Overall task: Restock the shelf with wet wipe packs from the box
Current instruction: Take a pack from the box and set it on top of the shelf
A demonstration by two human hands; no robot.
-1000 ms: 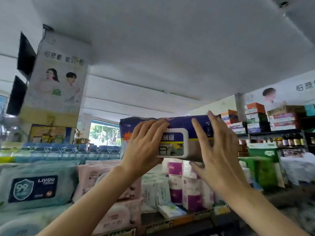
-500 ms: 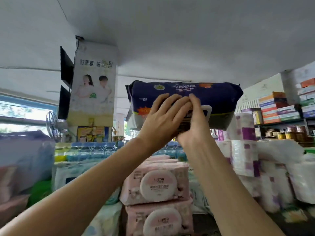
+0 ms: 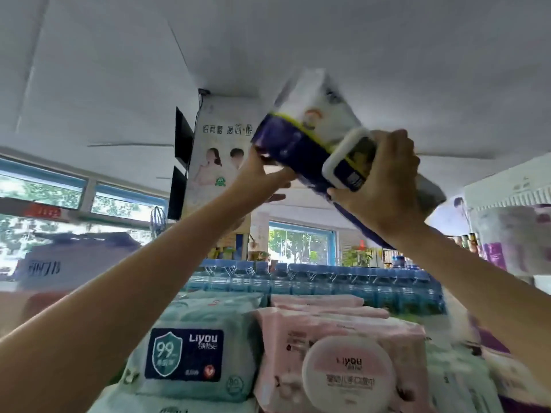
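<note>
1. The purple-and-white wet wipe pack (image 3: 301, 135) is blurred by motion; its printing cannot be read, and its far right end is hidden behind the right hand (image 3: 384, 186).
2. The shelf surface itself is not visible: stacked packs cover it, and the lower packs are cut off by the bottom edge of the view.
3. The box named in the task cannot be made out.
4. The left hand (image 3: 262, 177) reaches up with the arm stretched out, fingers curled under the pack's lower left end, gripping it from below.
5. The right hand is raised higher, its back toward the camera, wrapped around the pack's right part just beside the white flip lid (image 3: 348, 162), thumb underneath.
6. Both hands hold the pack up near the ceiling, tilted, its left end lower, well above the stock.
7. Below it lie a teal pack (image 3: 190, 350) with a dark blue "99" label and, touching its right side, a pink pack (image 3: 340, 362) with a round white lid.
8. Behind these stands a row of bottled water (image 3: 322, 281).
</note>
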